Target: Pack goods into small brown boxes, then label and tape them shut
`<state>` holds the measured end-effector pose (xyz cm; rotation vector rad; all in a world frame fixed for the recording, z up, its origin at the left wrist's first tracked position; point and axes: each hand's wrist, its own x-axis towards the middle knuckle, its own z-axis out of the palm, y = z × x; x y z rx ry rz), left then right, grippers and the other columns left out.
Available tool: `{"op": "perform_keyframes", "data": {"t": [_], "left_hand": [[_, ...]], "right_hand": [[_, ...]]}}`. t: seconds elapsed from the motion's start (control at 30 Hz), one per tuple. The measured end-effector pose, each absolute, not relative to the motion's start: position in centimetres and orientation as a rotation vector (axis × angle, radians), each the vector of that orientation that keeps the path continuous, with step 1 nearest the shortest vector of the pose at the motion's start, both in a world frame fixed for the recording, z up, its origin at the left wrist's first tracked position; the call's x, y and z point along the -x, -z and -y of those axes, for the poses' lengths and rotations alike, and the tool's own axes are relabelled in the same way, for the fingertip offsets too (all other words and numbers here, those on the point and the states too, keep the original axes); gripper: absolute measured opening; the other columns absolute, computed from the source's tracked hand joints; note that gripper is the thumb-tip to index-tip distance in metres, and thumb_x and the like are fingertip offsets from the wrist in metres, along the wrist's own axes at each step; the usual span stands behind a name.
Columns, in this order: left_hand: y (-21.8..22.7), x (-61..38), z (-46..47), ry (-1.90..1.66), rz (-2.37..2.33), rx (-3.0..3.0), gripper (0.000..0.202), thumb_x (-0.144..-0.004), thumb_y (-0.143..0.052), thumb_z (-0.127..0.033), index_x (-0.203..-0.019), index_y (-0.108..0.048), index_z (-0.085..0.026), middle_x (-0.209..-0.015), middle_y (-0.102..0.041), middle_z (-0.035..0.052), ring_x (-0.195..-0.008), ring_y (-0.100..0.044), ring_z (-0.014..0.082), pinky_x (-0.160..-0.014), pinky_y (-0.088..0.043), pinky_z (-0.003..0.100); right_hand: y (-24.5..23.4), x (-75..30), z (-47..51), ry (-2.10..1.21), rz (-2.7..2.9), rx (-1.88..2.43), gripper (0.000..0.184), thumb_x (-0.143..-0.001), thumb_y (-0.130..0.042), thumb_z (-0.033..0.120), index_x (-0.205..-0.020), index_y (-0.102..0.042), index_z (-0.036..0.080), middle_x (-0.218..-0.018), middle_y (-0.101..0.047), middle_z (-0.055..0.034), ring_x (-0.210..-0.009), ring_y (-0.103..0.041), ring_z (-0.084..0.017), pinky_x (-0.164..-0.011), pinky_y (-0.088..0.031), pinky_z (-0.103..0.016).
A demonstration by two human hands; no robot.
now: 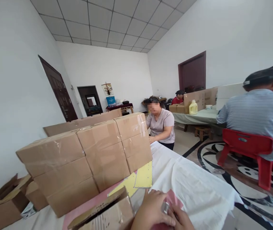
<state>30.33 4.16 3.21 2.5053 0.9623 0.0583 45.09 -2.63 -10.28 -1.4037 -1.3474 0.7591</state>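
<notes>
At the bottom of the head view, my left hand (151, 207) and my right hand (181, 218) meet over the table. Their fingers are curled in close together. A small shiny silvery object (166, 207) shows between them, mostly covered, so its kind is unclear. Both hands seem closed on it. A piece of pink material (174, 199) lies just beyond my fingers. Left of my left hand stands an open cardboard box (117, 215) with its flap up; slotted or striped contents show faintly inside.
Stacked taped cartons (105, 153) form a wall on the white-covered table (186, 174). Yellow patterned sheets (143, 175) lie at their foot. A co-worker (161, 124) sits beyond. Another person sits right on a red chair (247, 143). Open boxes (7, 204) stand lower left.
</notes>
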Motion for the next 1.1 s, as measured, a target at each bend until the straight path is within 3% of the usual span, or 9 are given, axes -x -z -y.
{"op": "perform_keyframes", "data": {"t": [0.1,0.2,0.33,0.5,0.6,0.73,0.9,1.0,1.1], "left_hand": [[-3.3,-30.3,-3.8,0.007,-0.898,-2.519,0.063,-0.063,-0.077,-0.057,-0.119,-0.061,-0.033,-0.123,-0.070,0.0041,-0.115,-0.061,0.0353,-0.107,-0.039,0.057],[-3.0,-30.8,-3.2,0.041,-0.921,-2.613,0.048,-0.067,-0.070,-0.035,-0.114,-0.061,-0.032,-0.116,-0.072,0.0047,-0.113,-0.063,0.0345,-0.108,-0.037,0.060],[-2.8,-31.6,-2.8,0.121,-1.005,-2.728,0.032,-0.070,-0.066,-0.030,-0.102,-0.065,-0.027,-0.107,-0.074,0.0089,-0.114,-0.062,0.0356,-0.111,-0.032,0.063],[-2.4,-31.7,-2.9,0.110,-1.001,-2.705,0.040,-0.069,-0.069,-0.034,-0.108,-0.066,-0.028,-0.108,-0.075,0.0090,-0.114,-0.061,0.0360,-0.112,-0.030,0.065],[-1.2,-31.6,-2.7,0.073,-1.027,-2.713,0.057,-0.067,-0.071,-0.031,-0.123,-0.061,-0.026,-0.120,-0.071,0.0122,-0.122,-0.058,0.0370,-0.116,-0.025,0.067],[0.7,-31.4,-2.2,-0.006,-1.027,-2.698,0.085,-0.063,-0.072,-0.025,-0.144,-0.047,-0.021,-0.144,-0.058,0.0167,-0.142,-0.042,0.0398,-0.120,-0.015,0.072],[1.0,-30.8,-1.8,-0.109,-1.033,-2.742,0.095,-0.066,-0.063,-0.019,-0.156,-0.033,-0.024,-0.154,-0.051,0.0105,-0.149,-0.035,0.0326,-0.123,-0.018,0.069],[1.0,-30.6,-1.0,-0.136,-1.105,-2.736,0.109,-0.061,-0.059,-0.010,-0.161,-0.019,-0.026,-0.168,-0.027,0.0063,-0.157,-0.016,0.0310,-0.125,-0.015,0.064],[1.9,-29.8,0.0,-0.260,-1.233,-2.699,0.106,-0.068,-0.056,-0.008,-0.163,-0.010,-0.025,-0.173,-0.003,0.0041,-0.158,0.009,0.0296,-0.127,-0.010,0.059]], "right_hand": [[9.5,-44.9,2.6,-0.790,1.312,1.363,0.057,-0.085,-0.046,0.074,-0.077,-0.068,0.022,-0.078,-0.073,-0.0085,-0.077,-0.067,-0.028,-0.073,-0.054,-0.035],[9.5,-45.0,2.4,-0.792,1.283,1.367,0.061,-0.081,-0.047,0.080,-0.071,-0.063,0.022,-0.074,-0.070,-0.0076,-0.075,-0.065,-0.027,-0.071,-0.053,-0.035],[9.5,-44.9,2.3,-0.809,1.262,1.383,0.064,-0.078,-0.045,0.085,-0.064,-0.051,0.023,-0.058,-0.054,-0.0021,-0.058,-0.052,-0.020,-0.056,-0.045,-0.030],[8.1,-44.5,2.6,-0.885,1.238,1.363,0.063,-0.077,-0.046,0.085,-0.063,-0.043,0.024,-0.054,-0.044,0.0018,-0.050,-0.043,-0.016,-0.050,-0.036,-0.028],[7.4,-44.4,2.9,-0.878,1.236,1.339,0.063,-0.077,-0.047,0.085,-0.064,-0.044,0.023,-0.055,-0.044,0.0023,-0.050,-0.042,-0.015,-0.050,-0.034,-0.028],[7.0,-44.3,3.2,-0.889,1.205,1.316,0.064,-0.078,-0.046,0.086,-0.067,-0.045,0.023,-0.053,-0.043,0.0034,-0.050,-0.042,-0.015,-0.050,-0.034,-0.028],[5.5,-44.3,3.9,-0.775,1.230,1.272,0.061,-0.082,-0.045,0.080,-0.060,-0.043,0.023,-0.052,-0.046,0.0023,-0.052,-0.045,-0.015,-0.053,-0.037,-0.029],[5.0,-44.5,4.0,-0.784,1.249,1.271,0.053,-0.084,-0.048,0.071,-0.060,-0.043,0.023,-0.052,-0.048,0.0024,-0.053,-0.046,-0.015,-0.053,-0.037,-0.028],[5.6,-44.7,3.9,-0.836,1.240,1.309,0.040,-0.085,-0.051,0.055,-0.061,-0.044,0.024,-0.054,-0.050,0.0027,-0.055,-0.047,-0.015,-0.055,-0.037,-0.028]]}}
